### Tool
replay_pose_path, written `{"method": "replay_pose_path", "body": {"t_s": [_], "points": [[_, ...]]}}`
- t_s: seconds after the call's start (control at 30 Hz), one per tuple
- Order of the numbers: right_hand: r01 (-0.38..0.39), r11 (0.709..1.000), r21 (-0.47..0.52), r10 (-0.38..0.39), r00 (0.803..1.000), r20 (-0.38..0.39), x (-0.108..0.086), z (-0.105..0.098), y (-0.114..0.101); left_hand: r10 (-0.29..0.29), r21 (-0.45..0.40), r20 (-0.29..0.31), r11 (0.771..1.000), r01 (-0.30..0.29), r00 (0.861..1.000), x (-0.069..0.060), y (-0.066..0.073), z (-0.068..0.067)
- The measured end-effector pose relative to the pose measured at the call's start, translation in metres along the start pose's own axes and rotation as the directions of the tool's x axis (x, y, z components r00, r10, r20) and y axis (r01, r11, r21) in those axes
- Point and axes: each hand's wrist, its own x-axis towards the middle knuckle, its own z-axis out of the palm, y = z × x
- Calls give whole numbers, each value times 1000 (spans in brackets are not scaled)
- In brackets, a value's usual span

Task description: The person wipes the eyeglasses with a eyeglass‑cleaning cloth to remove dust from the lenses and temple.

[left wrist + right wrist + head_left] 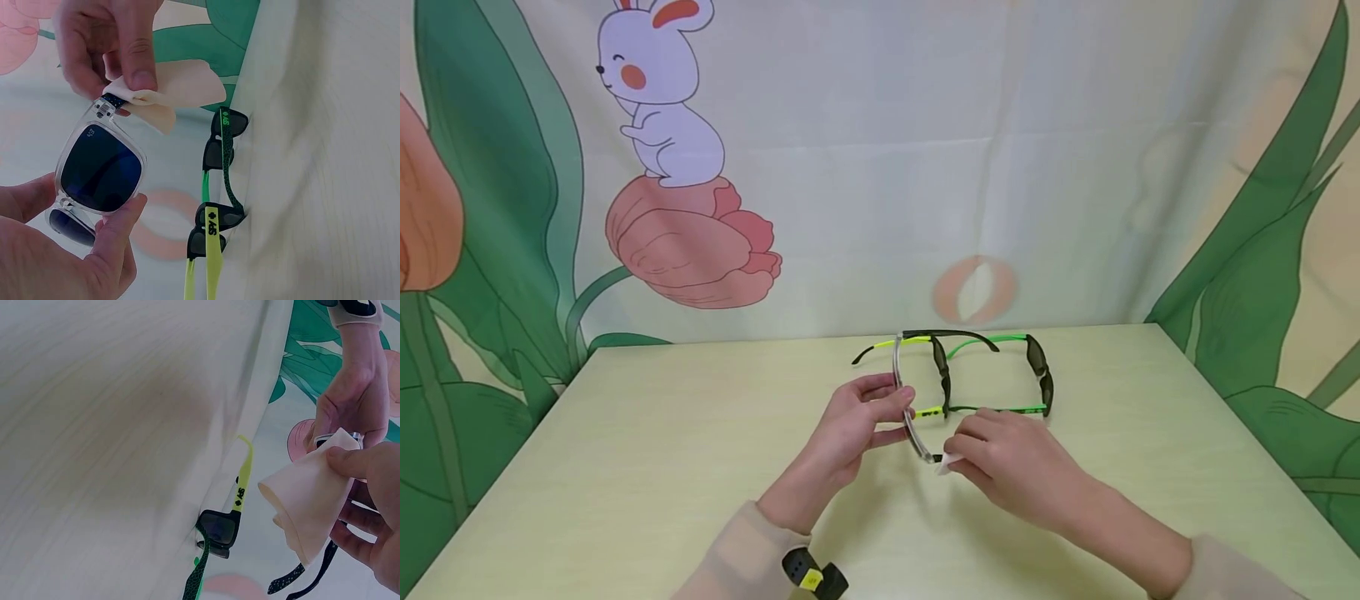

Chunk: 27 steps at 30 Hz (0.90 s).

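My left hand (857, 421) grips a pair of sunglasses with a clear frame (103, 165) and dark blue lenses by the front, above the table. Between the thumb and fingers of my right hand (1018, 462) is a pale cloth (312, 494), folded over one dark temple arm near its hinge. The other temple arm (951, 333) extends away to the right in the head view. Behind the hands, sunglasses with yellow arms (212, 240) stand on the table, and beside them sunglasses with green arms (1047, 379).
The pale wooden table (647, 467) reaches back to a hanging curtain (880, 200) printed with a rabbit, flowers and leaves. A black and yellow band (812, 575) is at my left wrist.
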Motion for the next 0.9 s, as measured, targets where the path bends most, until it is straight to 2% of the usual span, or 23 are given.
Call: {"method": "replay_pose_path", "body": {"t_s": [0.33, 0.67, 0.9], "points": [[-15, 1000, 17, 15, 1000, 1, 0, 1, -5, 4, 12, 10, 1000, -4, 1000, 0, -1, -1], [-38, 998, 48, 37, 999, 13, -9, -1, 2, 3, 25, -1, 1000, -3, 1000, 1, -1, -5], [-87, 995, 47, 85, 995, 46, -13, -4, 6, 6, 30, -9, 1000, -5, 1000, -1, -1, -11]]}}
